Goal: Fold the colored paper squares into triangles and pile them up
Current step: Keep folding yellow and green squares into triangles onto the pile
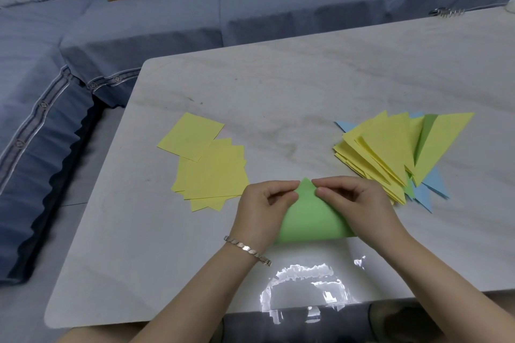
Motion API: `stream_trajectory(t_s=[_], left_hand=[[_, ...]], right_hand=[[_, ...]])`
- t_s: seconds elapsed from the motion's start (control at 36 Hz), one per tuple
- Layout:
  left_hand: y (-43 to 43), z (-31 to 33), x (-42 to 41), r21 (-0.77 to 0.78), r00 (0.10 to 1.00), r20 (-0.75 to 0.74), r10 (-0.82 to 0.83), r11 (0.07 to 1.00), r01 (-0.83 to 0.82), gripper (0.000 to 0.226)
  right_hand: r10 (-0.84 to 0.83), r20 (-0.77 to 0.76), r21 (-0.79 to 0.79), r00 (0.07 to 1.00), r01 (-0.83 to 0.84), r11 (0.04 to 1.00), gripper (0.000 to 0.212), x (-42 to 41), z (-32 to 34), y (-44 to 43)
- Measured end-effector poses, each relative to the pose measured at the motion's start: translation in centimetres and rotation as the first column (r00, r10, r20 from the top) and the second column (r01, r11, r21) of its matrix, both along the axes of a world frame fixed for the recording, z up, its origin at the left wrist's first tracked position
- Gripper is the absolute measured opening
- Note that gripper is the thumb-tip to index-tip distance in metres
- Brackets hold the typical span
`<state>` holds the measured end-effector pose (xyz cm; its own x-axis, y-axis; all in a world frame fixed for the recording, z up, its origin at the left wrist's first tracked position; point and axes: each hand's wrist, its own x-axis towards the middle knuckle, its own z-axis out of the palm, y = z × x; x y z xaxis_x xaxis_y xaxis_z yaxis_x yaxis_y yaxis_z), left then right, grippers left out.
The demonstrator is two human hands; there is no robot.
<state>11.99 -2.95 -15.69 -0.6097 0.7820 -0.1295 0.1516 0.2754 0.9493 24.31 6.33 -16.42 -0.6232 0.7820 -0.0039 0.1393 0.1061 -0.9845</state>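
Left hand (263,205), fingers curled beside loose yellow paper squares (213,172), and right hand (355,203) pinched the top corner of a green paper sheet (306,221), seemingly folded but uncreased, near the pale marble table's (278,86) front edge; fanned yellow, green and blue paper triangles (390,153) lay just right.

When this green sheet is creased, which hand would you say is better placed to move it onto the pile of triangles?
Probably the right hand: it pinches the green sheet, and the triangle pile lies just beside it, away from the left hand.
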Motion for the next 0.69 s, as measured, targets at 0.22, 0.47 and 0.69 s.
stream_trajectory(t_s=[0.22,0.47,0.69], left_hand=[[0.0,-0.2,0.3,-0.028,0.998,-0.045,0.047,0.998,-0.049,0.015],[0.6,-1.0,-0.1,-0.053,0.997,-0.07,-0.013,0.999,0.009,0.02],[3.2,-2.3,-2.0,-0.172,0.993,-0.075,-0.095,0.982,0.081,0.019]], right_hand=[[0.056,0.026,0.046,0.998,-0.057,0.997,0.029,0.2,-0.5,0.2],[0.043,0.078,0.188,0.996,-0.057,0.981,0.034,0.1,-1.7,0.7],[0.065,0.242,0.32,0.968,-0.143,0.937,0.011,-0.9,-2.5,2.9]])
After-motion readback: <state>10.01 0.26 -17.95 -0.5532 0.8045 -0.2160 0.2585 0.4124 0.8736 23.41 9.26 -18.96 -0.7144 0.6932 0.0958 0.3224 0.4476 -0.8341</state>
